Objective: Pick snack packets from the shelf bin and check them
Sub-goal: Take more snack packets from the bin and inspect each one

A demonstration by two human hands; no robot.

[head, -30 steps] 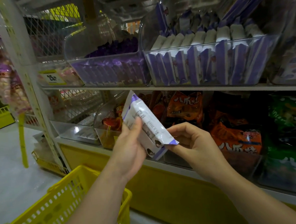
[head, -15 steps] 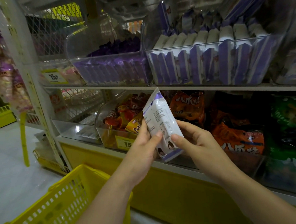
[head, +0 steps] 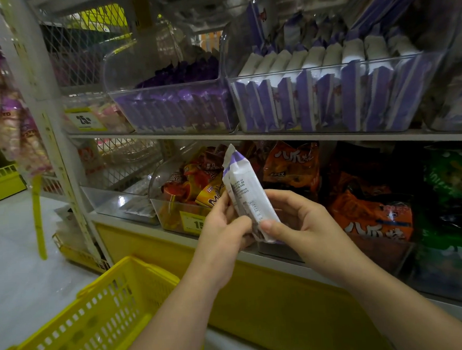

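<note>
A white and purple snack packet [head: 243,186] stands nearly upright in front of the lower shelf, its printed back toward me. My left hand [head: 225,229] pinches its lower left edge. My right hand [head: 300,224] grips its bottom end, thumb across the front. Above, a clear shelf bin [head: 326,69] holds several packets of the same kind standing in a row.
A second clear bin [head: 171,108] with purple packets sits left of it. Orange snack bags [head: 373,215] and green bags [head: 455,188] fill the lower shelf. A yellow shopping basket [head: 84,319] hangs at lower left by my left arm. White floor lies to the left.
Both hands turned the packet from a slant to nearly upright. My right hand closed round its bottom end, and both hands shifted slightly right.
</note>
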